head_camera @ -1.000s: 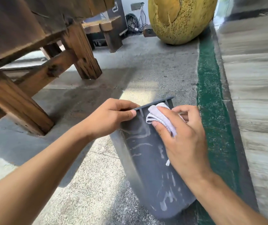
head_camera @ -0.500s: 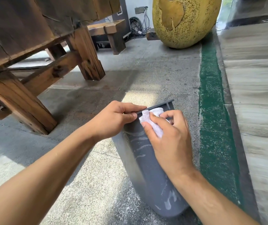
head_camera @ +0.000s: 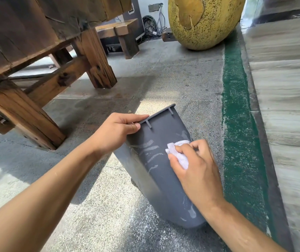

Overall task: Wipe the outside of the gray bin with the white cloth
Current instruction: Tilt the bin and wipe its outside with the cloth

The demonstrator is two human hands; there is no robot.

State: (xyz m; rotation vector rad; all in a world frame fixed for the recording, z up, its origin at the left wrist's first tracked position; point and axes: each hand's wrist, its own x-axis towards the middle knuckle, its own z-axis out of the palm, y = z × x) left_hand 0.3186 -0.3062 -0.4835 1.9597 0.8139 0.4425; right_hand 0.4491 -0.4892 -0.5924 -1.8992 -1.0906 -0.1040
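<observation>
The gray bin [head_camera: 161, 180] stands tilted on the concrete floor, its rim toward the far side and pale smears across its outer wall. My left hand [head_camera: 116, 132] pinches the rim at its left corner and holds the bin steady. My right hand [head_camera: 196, 170] presses the bunched white cloth [head_camera: 179, 153] against the bin's wall, about a third of the way down from the rim, on the right side. Only part of the cloth shows between my fingers.
A heavy wooden bench [head_camera: 41, 57] with thick legs stands to the left. A large yellow speckled round object [head_camera: 203, 20] sits at the far end. A green painted strip [head_camera: 236, 124] and a raised pale ledge [head_camera: 287, 106] run along the right.
My right hand has slid the cloth down from the bin's rim to lower on its wall. My left hand keeps its hold on the rim.
</observation>
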